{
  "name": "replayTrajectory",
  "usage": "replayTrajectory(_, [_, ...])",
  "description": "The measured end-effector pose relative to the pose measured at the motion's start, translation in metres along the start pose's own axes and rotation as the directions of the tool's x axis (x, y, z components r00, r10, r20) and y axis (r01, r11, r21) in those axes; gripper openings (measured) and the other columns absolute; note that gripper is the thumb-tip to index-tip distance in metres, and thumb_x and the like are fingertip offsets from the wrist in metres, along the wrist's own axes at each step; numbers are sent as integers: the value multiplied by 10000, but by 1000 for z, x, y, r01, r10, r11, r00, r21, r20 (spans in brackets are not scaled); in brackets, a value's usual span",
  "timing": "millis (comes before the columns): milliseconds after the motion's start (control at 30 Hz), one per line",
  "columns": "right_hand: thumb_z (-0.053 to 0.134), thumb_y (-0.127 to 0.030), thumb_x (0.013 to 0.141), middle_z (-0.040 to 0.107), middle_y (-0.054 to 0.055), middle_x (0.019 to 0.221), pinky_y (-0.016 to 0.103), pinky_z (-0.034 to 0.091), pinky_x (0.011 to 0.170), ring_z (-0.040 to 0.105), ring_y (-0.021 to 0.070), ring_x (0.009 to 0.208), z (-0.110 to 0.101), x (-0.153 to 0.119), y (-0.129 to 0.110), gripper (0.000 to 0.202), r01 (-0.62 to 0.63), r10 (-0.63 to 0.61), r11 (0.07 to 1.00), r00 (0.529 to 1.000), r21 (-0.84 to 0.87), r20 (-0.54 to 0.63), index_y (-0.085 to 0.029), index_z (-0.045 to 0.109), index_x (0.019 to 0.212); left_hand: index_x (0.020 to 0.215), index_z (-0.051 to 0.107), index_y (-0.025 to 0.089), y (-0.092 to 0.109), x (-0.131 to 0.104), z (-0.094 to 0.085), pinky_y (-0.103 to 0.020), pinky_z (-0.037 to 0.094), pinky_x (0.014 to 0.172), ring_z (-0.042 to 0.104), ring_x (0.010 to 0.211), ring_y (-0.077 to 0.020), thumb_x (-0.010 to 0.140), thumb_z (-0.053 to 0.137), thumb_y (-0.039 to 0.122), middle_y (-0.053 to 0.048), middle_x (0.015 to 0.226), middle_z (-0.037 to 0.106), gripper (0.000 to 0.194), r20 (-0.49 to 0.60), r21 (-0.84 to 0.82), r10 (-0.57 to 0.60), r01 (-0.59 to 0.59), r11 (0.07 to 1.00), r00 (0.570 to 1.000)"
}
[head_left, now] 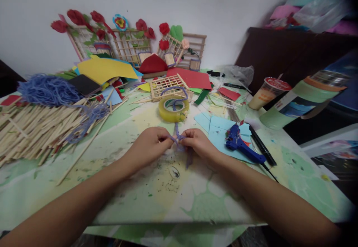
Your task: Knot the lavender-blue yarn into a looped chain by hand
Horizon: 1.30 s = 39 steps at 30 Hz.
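Observation:
My left hand (155, 141) and my right hand (200, 142) meet near the table's middle, each pinching a strand of purple yarn (176, 129) between thumb and fingers. The yarn crosses between my fingertips, and a loose end hangs below my right hand. From my fingers it runs up through the hole of a yellowish roll of clear tape (159, 113) just beyond them. Past the roll it loops over a small lattice of wooden sticks (165, 85).
Sticks (36, 135) and a purple yarn heap (49, 90) lie left. A blue glue gun (242, 146) rests on light-blue paper at right, near a drink cup (263, 96) and a green bottle (296, 101). Stick trellises with paper flowers (131, 44) stand against the wall.

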State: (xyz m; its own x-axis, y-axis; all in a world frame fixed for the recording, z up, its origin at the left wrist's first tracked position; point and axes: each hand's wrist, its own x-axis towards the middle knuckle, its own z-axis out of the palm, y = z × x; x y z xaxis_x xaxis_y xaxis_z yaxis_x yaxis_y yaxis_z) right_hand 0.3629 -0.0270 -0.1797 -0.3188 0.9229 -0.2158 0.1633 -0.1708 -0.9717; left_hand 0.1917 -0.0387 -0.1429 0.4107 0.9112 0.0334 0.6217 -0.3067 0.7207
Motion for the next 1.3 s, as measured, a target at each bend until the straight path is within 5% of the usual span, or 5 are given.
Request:
replayTrajectory(167, [532, -172, 595, 445, -29, 442, 214, 257, 415, 368, 70, 405, -1, -2, -1, 56, 15, -15, 999, 1000, 48, 4, -152, 496, 556, 524, 510, 169, -8, 6, -11, -275, 415, 615, 566, 645, -174, 740, 505, 388, -41, 574, 589, 308, -1, -491, -109, 94, 866, 994])
replayTrajectory(367, [538, -182, 578, 417, -41, 433, 211, 240, 420, 349, 64, 412, 1, -2, -2, 90, 27, -27, 999, 1000, 24, 14, -155, 469, 527, 610, 582, 169, -17, 15, -11, -365, 366, 894, 500, 1016, -235, 742, 505, 337, -93, 1049, 586, 227, -346, 148, 117, -68, 987, 931])
replayTrajectory(600, [519, -186, 569, 394, -53, 452, 209, 242, 430, 334, 64, 429, 2, -2, 1, 73, 60, -60, 998, 998, -4, 31, -160, 458, 539, 949, 524, 166, -30, 22, 21, -342, 435, 798, 564, 887, -188, 769, 488, 330, -69, 946, 607, 245, -111, -274, -49, 17, 962, 993])
replayTrajectory(867, [529, -223, 623, 393, -51, 500, 209, 221, 455, 308, 62, 470, 2, -2, 2, 89, 133, -123, 987, 987, -94, 107, -138, 519, 598, 691, 500, 129, -22, 16, 26, -173, 229, 390, 350, 372, -29, 750, 554, 335, 41, 495, 447, 221, 364, -716, -229, 428, 551, 903])
replayTrajectory(1300, [487, -188, 670, 270, -63, 514, 212, 189, 450, 243, 54, 480, -1, -12, -5, 214, 274, -142, 924, 893, -266, 427, -174, 323, 533, 607, 448, 145, -26, 18, 26, -193, 86, 366, 214, 336, -3, 742, 577, 275, 56, 481, 414, 227, 253, -793, -267, 357, 494, 930])
